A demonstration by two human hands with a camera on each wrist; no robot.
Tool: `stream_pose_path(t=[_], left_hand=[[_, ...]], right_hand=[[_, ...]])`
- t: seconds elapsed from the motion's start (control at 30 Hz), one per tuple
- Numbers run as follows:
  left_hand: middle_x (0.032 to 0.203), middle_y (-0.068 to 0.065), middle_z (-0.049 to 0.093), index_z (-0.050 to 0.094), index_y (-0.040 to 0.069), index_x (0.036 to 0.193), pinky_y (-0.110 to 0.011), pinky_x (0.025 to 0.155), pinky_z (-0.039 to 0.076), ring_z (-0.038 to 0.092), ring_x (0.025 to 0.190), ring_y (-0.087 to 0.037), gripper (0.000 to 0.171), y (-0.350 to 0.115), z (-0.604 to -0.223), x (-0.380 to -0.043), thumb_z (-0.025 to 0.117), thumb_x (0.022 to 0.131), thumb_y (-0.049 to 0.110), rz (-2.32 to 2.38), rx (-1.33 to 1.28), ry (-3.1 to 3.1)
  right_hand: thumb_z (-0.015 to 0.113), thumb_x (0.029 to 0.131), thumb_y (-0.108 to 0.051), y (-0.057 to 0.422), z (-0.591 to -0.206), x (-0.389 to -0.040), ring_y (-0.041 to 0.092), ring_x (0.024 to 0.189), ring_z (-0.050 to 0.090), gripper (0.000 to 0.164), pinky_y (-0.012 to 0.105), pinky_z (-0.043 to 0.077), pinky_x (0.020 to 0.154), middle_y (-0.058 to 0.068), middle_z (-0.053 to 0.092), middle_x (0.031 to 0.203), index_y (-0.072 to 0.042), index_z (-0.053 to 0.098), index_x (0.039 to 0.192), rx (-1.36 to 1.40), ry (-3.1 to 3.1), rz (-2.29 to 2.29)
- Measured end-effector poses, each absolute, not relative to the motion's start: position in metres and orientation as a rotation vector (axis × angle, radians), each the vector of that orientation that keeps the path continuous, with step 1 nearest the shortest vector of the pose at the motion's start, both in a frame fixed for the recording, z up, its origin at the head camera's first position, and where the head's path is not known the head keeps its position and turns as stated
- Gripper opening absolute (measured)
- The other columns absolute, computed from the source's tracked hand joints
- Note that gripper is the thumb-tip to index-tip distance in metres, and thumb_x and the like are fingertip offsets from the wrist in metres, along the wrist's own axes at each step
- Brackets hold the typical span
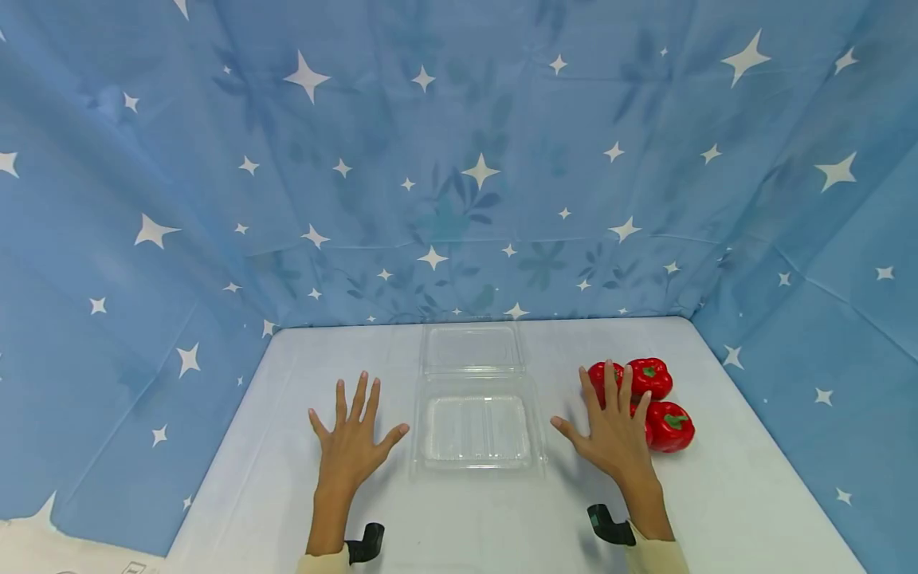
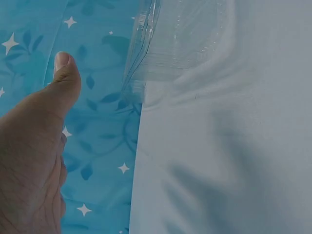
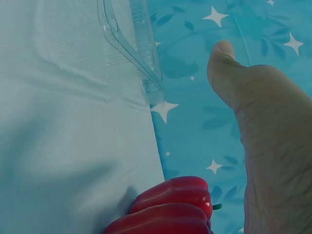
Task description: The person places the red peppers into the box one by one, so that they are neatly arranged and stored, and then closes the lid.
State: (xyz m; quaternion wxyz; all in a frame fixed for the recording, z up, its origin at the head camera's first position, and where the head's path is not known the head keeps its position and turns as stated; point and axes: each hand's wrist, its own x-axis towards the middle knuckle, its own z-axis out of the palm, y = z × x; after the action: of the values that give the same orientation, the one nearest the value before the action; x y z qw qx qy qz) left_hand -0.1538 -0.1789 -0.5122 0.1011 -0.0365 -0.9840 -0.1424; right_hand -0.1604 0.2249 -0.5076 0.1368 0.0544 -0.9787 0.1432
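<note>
A clear plastic clamshell container (image 1: 476, 430) lies opened out on the white table, its lid (image 1: 473, 349) folded back toward the curtain. Left of it, my left hand (image 1: 347, 450) hovers with fingers spread, touching nothing. My right hand (image 1: 613, 434) is held over the table on the other side, fingers spread, and partly covers a group of red bell peppers (image 1: 671, 426). Whether its fingertips touch any pepper I cannot tell. In the right wrist view two peppers (image 3: 165, 219) show at the bottom, below the thumb. Each hand casts a shadow on the tabletop.
The white table (image 1: 459, 518) reaches back to a blue curtain (image 1: 459, 159) with white stars, which also hangs along both sides. A black wrist mount (image 1: 367, 542) is on the left wrist and another black mount (image 1: 610, 526) on the right.
</note>
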Motion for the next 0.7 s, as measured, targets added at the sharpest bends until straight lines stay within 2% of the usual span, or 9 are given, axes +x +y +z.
stream_pose_path(t=[0.13,0.33,0.5,0.7], left_hand=[[0.165,-0.006,0.017,0.026,0.018,0.156,-0.082,0.104,-0.001,0.004,0.152,-0.041,0.093,-0.175,-0.512,-0.152,0.057,0.084,0.069,-0.442,-0.13,-2.885],[0.165,-0.005,0.014,0.023,0.019,0.157,-0.081,0.105,0.003,0.002,0.152,-0.041,0.094,-0.169,-0.515,-0.149,0.057,0.084,0.068,-0.488,-0.178,-2.91],[0.166,-0.001,0.008,0.012,0.021,0.158,-0.077,0.109,0.01,0.004,0.152,-0.038,0.098,-0.162,-0.521,-0.148,0.059,0.085,0.066,-0.638,-0.268,-2.962],[0.166,0.0,0.007,0.005,0.023,0.158,-0.072,0.106,0.029,0.019,0.149,-0.04,0.102,-0.159,-0.528,-0.144,0.066,0.085,0.058,-0.802,-0.379,-2.972]], right_hand=[[0.068,0.077,-0.059,0.225,-0.508,-0.16,0.048,0.149,-0.005,0.099,0.076,0.0,0.11,0.025,0.009,0.162,-0.014,0.026,0.155,0.153,-2.834,0.411],[0.07,0.077,-0.057,0.229,-0.511,-0.16,0.048,0.149,-0.002,0.099,0.075,0.001,0.111,0.024,0.01,0.162,-0.014,0.026,0.155,0.152,-2.784,0.418],[0.077,0.078,-0.041,0.235,-0.509,-0.159,0.049,0.148,0.006,0.093,0.074,0.007,0.112,0.025,0.017,0.16,-0.01,0.031,0.153,0.053,-2.685,0.468],[0.079,0.079,-0.02,0.238,-0.503,-0.161,0.044,0.149,0.016,0.08,0.072,0.023,0.108,0.023,0.027,0.157,-0.005,0.039,0.147,-0.181,-2.539,0.61]])
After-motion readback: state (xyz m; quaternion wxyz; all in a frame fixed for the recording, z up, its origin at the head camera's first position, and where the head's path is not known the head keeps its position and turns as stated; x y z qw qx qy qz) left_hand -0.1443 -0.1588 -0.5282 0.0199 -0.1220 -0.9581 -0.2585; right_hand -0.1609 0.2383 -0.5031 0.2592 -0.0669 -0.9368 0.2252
